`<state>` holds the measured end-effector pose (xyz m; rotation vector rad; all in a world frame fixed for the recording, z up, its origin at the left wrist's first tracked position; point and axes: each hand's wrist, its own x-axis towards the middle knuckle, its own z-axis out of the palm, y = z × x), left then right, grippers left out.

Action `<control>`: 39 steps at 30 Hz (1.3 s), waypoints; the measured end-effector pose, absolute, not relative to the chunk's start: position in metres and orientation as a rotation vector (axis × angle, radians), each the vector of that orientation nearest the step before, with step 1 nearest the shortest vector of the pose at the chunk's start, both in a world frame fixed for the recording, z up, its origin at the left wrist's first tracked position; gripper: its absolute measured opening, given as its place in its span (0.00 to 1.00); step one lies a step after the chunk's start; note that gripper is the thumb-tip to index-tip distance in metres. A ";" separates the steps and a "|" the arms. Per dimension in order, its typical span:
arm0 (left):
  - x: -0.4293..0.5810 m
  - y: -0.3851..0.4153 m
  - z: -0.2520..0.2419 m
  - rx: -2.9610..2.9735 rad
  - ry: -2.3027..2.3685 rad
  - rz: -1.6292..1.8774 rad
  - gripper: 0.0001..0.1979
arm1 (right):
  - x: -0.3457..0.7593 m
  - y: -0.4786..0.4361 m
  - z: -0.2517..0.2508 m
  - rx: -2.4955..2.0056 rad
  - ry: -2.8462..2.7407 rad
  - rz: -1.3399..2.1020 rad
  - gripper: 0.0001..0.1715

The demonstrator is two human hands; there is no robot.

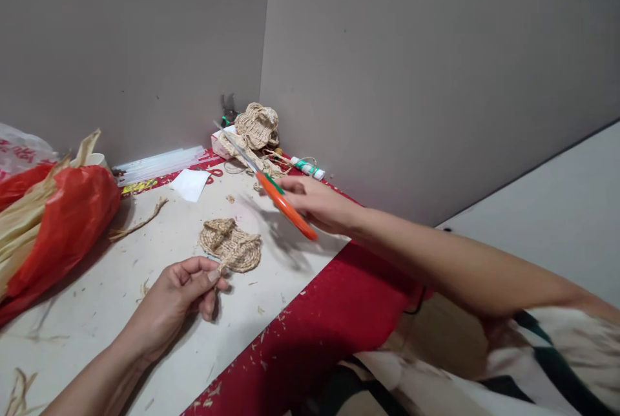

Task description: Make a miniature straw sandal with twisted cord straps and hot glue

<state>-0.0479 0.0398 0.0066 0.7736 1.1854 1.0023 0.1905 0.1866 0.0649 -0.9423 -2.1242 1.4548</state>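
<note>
A woven straw piece (242,251) with curled, rounded parts lies over the white sheet in the middle. Its near end is pinched between the thumb and fingers of my left hand (186,287). Farther up and to the right, my right hand (314,199) holds scissors (285,204) with orange and green handles. Their long blades point up and to the left, toward the far corner, and look closed. The scissors are apart from the woven piece. Some fingers of my right hand are hidden behind the handles.
Red bag (92,209) with pale husks (24,228) at left. Clear sticks (162,164), a white paper piece (191,185) and small red scissors (214,175) lie toward the back. Another woven bundle (258,125) sits at the wall corner. Scraps dot the white sheet (106,280) and red cloth (334,293).
</note>
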 end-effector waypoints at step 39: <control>-0.039 0.037 0.007 0.675 1.151 0.960 0.11 | 0.224 0.091 0.048 -1.271 -2.651 1.439 0.11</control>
